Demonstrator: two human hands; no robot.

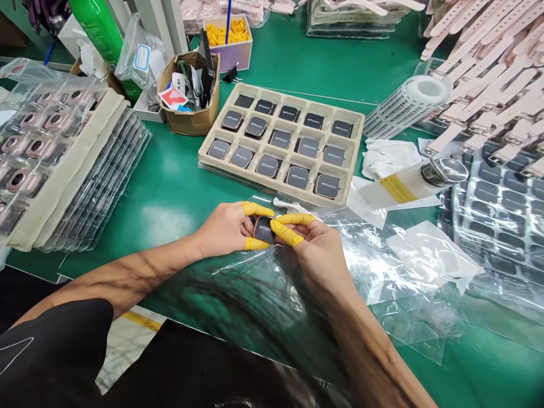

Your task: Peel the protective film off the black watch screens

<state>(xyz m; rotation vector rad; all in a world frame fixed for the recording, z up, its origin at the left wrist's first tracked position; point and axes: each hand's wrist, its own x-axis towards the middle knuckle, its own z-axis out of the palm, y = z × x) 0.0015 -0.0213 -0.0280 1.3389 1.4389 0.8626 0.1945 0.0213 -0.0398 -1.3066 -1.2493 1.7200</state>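
Between my two hands, above the plastic film near the middle of the bench, is a dark square watch face (262, 228) with white lettering and a coppery edge. My left hand (232, 228) pinches its left side, with yellow finger cots on thumb and forefinger. From the right, my right hand (312, 241) grips the opposite edge, also wearing yellow finger cots. Just beyond them lies a beige compartment tray (278, 190) holding several similar watch faces. Clear plastic film (289, 294) spreads under and to the right of my hands.
Stacked clear trays of pink watch cases (36, 147) stand at left. Behind are a cardboard box (191, 119) of odds and ends and a box of yellow finger cots (232, 48). To the right are a white mesh roll (408, 105), a pump bottle (403, 184) and pink straps (488, 85).
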